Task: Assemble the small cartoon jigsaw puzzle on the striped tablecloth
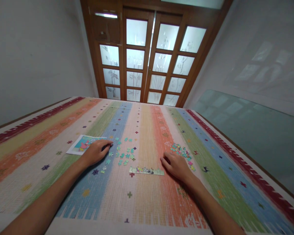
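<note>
My left hand point(97, 152) rests on the cloth with its fingers stretched forward and the thumb apart. It covers part of a picture card point(80, 145) showing a pink cartoon figure on blue. Just right of its fingertips, loose teal puzzle pieces point(122, 155) lie spread out. My right hand point(175, 164) is on the orange stripe, its fingers curled in; whether anything is inside is hidden. Close behind it sits a pile of mixed puzzle pieces point(181, 150). Between the hands, nearer to the right one, lies a joined strip of puzzle pieces point(146, 170).
A striped, patterned cloth point(147, 130) covers the table. Beyond its far edge stand wooden doors point(137, 54) with frosted glass panes. White walls rise on both sides, and a greenish glass panel point(250, 120) leans at the right.
</note>
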Tool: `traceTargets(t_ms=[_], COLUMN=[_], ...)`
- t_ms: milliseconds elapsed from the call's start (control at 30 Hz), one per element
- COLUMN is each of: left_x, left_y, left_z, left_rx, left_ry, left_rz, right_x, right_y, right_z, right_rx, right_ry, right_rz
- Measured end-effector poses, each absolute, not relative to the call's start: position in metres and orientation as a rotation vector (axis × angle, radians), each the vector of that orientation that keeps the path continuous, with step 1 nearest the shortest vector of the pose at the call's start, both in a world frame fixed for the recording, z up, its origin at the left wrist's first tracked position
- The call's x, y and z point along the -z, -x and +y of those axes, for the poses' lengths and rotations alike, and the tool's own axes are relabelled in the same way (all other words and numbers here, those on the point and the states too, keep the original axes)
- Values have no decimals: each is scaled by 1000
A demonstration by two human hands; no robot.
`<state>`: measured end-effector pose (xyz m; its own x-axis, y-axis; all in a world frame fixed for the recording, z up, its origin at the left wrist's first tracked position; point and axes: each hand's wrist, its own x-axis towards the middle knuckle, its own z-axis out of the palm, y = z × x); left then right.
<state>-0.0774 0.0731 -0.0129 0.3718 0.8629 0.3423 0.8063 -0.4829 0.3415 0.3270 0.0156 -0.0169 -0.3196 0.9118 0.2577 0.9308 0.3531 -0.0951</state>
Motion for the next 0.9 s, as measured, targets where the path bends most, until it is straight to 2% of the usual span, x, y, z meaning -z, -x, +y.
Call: traceTargets(t_ms=[300, 567, 900], left_x=[15, 5, -13], left_y=[74, 68, 59], left_z=[59, 62, 72], left_rx=[-627, -603, -332], left_ry=[-2572, -2526, -2620], left_rz=[1512, 1507, 1462], right_x=[25, 21, 7], right_y=[-330, -332, -317], right_z=[15, 16, 13], right_rx=[203, 120, 198], right_ry=[1474, 1325, 1194], right_rz=[-2147, -2089, -2149])
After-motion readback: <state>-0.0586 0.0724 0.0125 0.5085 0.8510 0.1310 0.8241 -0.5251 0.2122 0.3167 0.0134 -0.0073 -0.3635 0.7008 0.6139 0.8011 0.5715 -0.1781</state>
